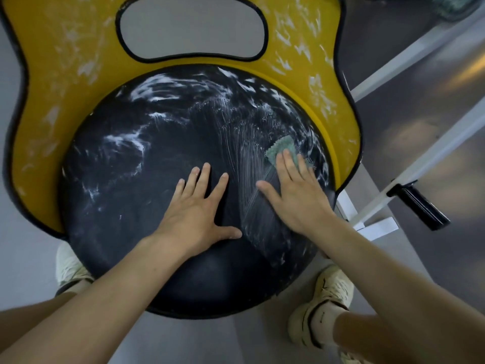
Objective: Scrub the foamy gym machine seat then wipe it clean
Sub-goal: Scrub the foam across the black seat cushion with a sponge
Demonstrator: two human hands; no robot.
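My pale knit shoes stand on the smooth grey floor (31, 258) under the seat's near edge, the left shoe (70, 269) at 7 o'clock and the right shoe (325, 306) at 5 o'clock.

My left hand (194, 206) lies open and flat just below the middle of the seat (118, 219), fingers spread and straight, palm pressed on the upholstery. My right hand (294, 195) is open too. Its straight fingers press down on a small green scrub pad (282, 151) with a coarse, woven look and a zigzag edge. The pad sits near the seat's rim at about 2 o'clock, half hidden under my fingertips.

The seat is a round, domed black cushion with a smooth, slightly glossy skin. A fan of thin, streaky white foam (252, 132) runs from the pad toward 5 o'clock, combed into fine parallel lines. Thicker white smears lie at 12 and 10 o'clock, and specks at 8. The patch toward 6 o'clock is dark and almost bare of foam.

Behind the seat, from 8 round to 3 o'clock, spreads a lobed yellow panel (52, 88) with black piping, flecked with white foam. It has a rounded, bean-shaped opening (191, 30) at 12 o'clock.

At 3 o'clock, past the rim, white square-section frame bars (409, 56) cross the floor. A black cylindrical grip (420, 208) juts out beside them.
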